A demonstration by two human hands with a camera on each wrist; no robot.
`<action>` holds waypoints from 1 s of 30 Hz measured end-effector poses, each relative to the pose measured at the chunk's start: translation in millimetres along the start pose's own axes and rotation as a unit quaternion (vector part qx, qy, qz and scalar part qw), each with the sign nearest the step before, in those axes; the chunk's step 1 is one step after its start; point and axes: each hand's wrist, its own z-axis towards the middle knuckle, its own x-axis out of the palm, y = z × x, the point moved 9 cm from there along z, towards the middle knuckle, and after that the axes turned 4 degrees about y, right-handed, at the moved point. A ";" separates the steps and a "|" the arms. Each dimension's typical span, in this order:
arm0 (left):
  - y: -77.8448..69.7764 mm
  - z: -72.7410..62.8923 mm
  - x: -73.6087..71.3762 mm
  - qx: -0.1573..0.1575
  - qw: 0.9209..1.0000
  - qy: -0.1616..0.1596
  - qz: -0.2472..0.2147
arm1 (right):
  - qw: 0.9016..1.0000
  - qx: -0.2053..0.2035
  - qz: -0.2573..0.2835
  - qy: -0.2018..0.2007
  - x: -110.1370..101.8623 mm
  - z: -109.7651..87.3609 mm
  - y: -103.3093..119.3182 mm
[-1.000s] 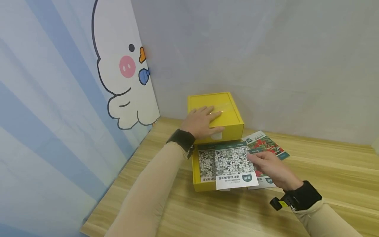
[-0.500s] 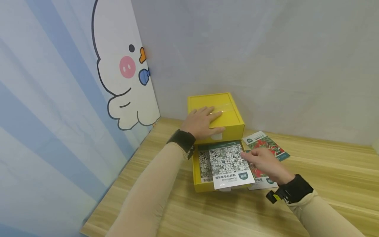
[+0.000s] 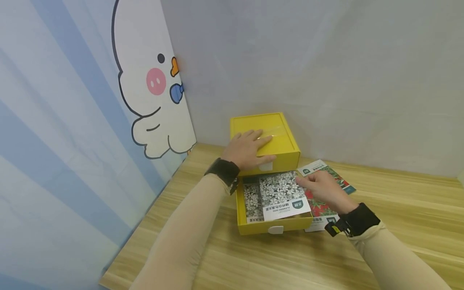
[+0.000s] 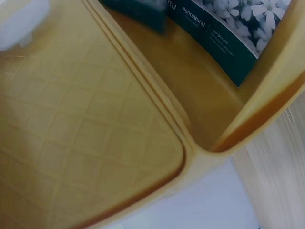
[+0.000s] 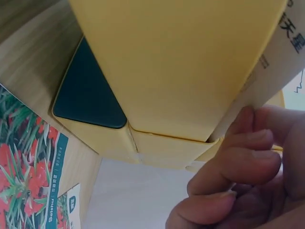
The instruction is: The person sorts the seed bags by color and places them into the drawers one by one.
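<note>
My left hand (image 3: 246, 151) rests with spread fingers on top of a yellow drawer box (image 3: 261, 121). Its lower drawer (image 3: 253, 229) is pulled out toward me. A white-flower seed packet (image 3: 252, 201) lies inside on the left. With thumb and fingers, my right hand (image 3: 324, 189) pinches the right edge of another white-flower seed packet (image 3: 282, 193), which lies over the drawer, tilted. The right wrist view shows the curled fingers (image 5: 248, 167) at that packet's edge (image 5: 267, 81). The left wrist view looks down into the drawer at a packet's green end (image 4: 224, 52).
Two red-flower packets, one farther back (image 3: 340, 181) and one nearer (image 3: 320, 205), lie on the wooden table (image 3: 380, 201) right of the drawer. A grey wall (image 3: 326, 80) stands behind the box. A white cartoon panel (image 3: 152, 108) is at left.
My right hand has moved the held white-flower packet back and slightly left, over the drawer, so the drawer's front edge and white tab now show. The left hand has stayed on the box.
</note>
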 end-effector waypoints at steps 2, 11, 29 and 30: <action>-0.1 -0.3 0.3 0.000 1.000 -0.001 0.002 | 1.000 0.002 -0.004 0.003 -0.3 1.3 0.4; 0.3 0.7 1.9 0.001 1.000 -0.003 0.002 | 1.000 0.006 -0.016 0.002 1.6 2.2 1.2; -2.2 -2.8 -1.9 0.007 1.000 -0.004 0.002 | 0.999 0.018 -0.033 -0.022 -0.2 2.6 -7.4; -2.2 -2.9 -2.0 0.007 1.000 -0.004 0.001 | 0.999 0.019 -0.032 -0.024 -0.6 2.0 -7.3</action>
